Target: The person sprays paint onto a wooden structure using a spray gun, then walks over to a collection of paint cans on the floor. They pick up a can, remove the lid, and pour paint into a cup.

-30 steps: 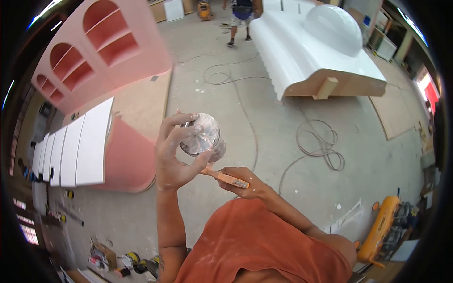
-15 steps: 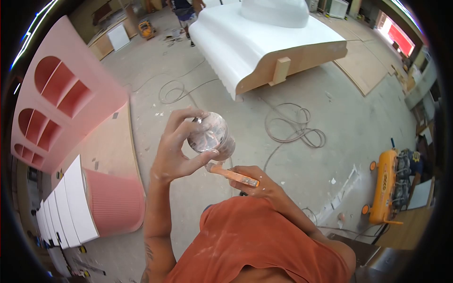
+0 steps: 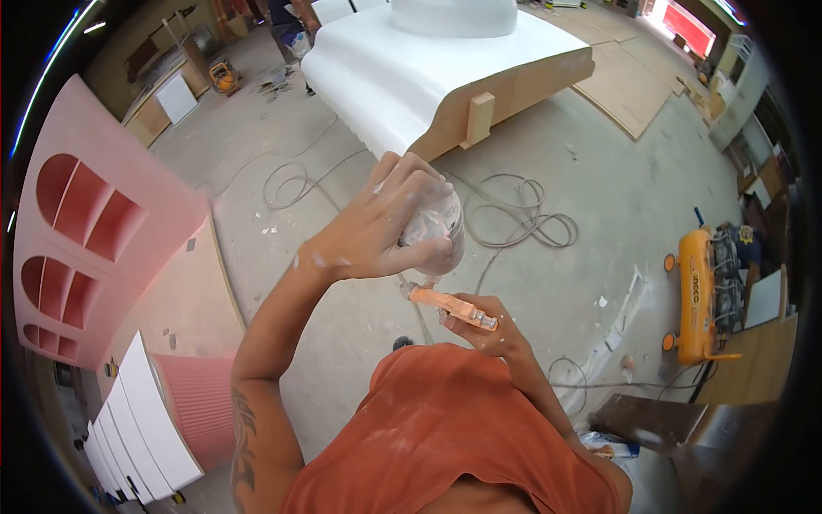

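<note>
Cup [image 3: 444, 230] in front of the chest, smeared with pale, powdery stuff, is clasped by the left hand [image 3: 377, 224], its fingers curled over the top and the thumb along the near side. The right hand [image 3: 486, 329] is wrapped around an orange handle [image 3: 454, 307] just below (its end is crusted with grey and white). The hands are apart from each other, the left higher and the right lower, and both have white specks on them.

Beneath the arms is an orange-red shirt [image 3: 428, 420], marked with faint pale smudges. Beyond the hands, a thin hose [image 3: 522, 224] lies in loops on the grey floor [image 3: 548, 300].

Past it stands a big white form [image 3: 402, 64] with a brown board edge and a wood block [image 3: 479, 118] against that edge. To the left are a pink wall [image 3: 163, 206] with arched shelves, white panels [image 3: 141, 411] and a pink ribbed piece [image 3: 201, 403]. To the right is a yellow air tank [image 3: 695, 295] (black parts run along its side). Another person [image 3: 291, 30], partly hidden, is near the far end of the white form.
</note>
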`<state>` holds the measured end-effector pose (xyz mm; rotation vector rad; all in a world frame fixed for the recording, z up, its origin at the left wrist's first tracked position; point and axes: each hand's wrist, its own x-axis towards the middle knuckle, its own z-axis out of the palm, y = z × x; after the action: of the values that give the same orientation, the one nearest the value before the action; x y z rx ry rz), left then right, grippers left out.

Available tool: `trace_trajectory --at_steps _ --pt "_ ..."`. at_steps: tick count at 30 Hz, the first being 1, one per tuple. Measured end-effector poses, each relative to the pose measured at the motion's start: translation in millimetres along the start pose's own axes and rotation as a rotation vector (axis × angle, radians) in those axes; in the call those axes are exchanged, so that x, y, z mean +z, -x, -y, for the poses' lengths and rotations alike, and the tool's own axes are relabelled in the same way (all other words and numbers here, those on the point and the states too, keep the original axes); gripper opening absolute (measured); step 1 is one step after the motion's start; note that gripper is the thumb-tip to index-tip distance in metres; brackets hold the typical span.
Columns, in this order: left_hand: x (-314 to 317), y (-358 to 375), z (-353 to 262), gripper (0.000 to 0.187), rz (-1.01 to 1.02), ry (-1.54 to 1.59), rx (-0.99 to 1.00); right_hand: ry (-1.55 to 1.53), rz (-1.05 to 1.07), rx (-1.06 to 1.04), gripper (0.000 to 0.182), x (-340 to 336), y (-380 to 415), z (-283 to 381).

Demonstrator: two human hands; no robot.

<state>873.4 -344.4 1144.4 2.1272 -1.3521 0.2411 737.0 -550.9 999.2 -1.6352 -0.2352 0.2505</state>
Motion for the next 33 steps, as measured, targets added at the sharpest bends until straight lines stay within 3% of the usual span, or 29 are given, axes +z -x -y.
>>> trace_trajectory --at_steps 8,15,24,33 --pt "-3.7 -2.2 15.0 0.048 0.06 0.107 -0.123 -0.029 -0.169 -0.086 0.023 38.1 -13.6 -13.9" --pt "-6.9 9.1 30.4 0.045 0.073 0.024 -0.187 0.039 -0.172 -0.063 0.019 58.5 -32.8 -16.7" --pt "-3.6 29.2 55.5 0.035 -0.08 0.008 -0.235 0.075 -0.337 -0.05 0.02 99.7 -52.7 -19.4" --pt "-16.5 31.8 79.5 0.038 -0.077 0.071 -0.101 0.105 -0.428 0.036 0.018 118.1 -70.4 3.8"
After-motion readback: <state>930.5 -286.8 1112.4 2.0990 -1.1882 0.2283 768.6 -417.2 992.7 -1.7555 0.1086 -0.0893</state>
